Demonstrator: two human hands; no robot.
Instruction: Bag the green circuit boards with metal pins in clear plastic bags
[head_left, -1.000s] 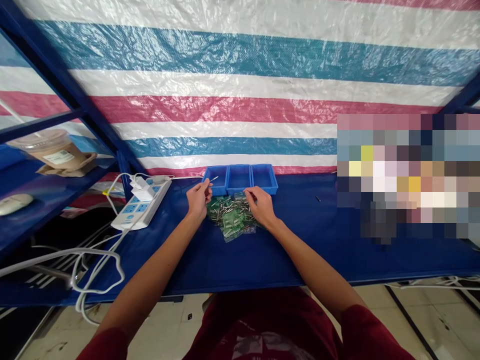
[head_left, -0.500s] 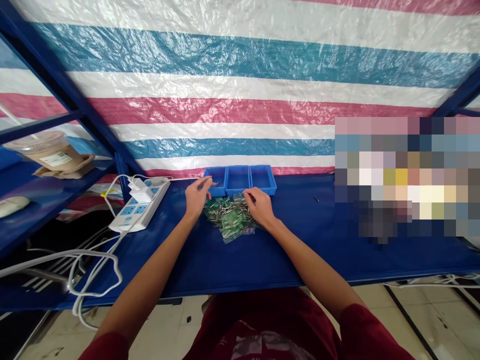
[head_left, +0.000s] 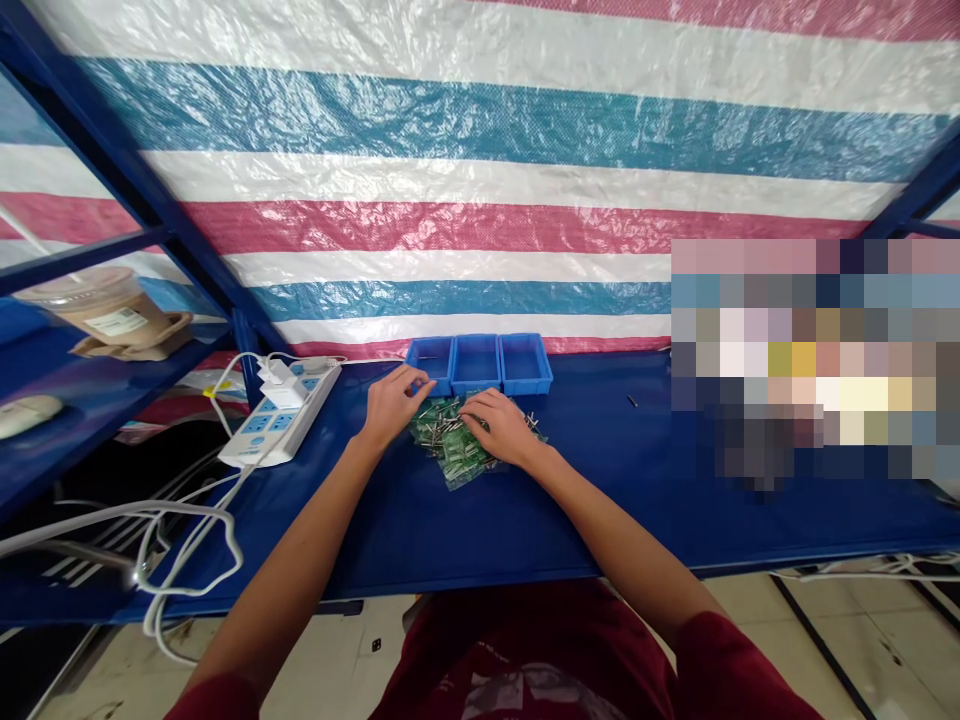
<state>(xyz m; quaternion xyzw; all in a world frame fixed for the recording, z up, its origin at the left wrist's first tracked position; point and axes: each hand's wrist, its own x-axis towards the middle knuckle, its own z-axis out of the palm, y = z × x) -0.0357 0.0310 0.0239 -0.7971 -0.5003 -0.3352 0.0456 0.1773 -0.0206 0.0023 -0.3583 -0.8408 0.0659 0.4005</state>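
Note:
A heap of small green circuit boards and metal pins (head_left: 450,445) lies on the blue table (head_left: 600,480). My right hand (head_left: 501,427) rests on top of the heap, its fingers curled down into the parts. My left hand (head_left: 391,400) sits at the heap's upper left corner, just in front of the left blue bin (head_left: 430,356). Its fingertips are pinched together, and what they hold, if anything, is too small to see. One thin pin lies inside the left bin. The middle blue bin (head_left: 476,356) and the right blue bin (head_left: 525,356) stand side by side with it.
A white power strip (head_left: 281,420) with a plugged charger lies left of my hands, and white cables (head_left: 187,530) loop off the table edge. A lidded drink cup (head_left: 112,305) stands on the left shelf. A striped tarp (head_left: 480,200) closes the back. One loose pin (head_left: 634,400) lies at the right.
My left hand carried a pin to the left bin and has drawn back to the heap's corner. My right hand slid left from the heap's far edge onto its top.

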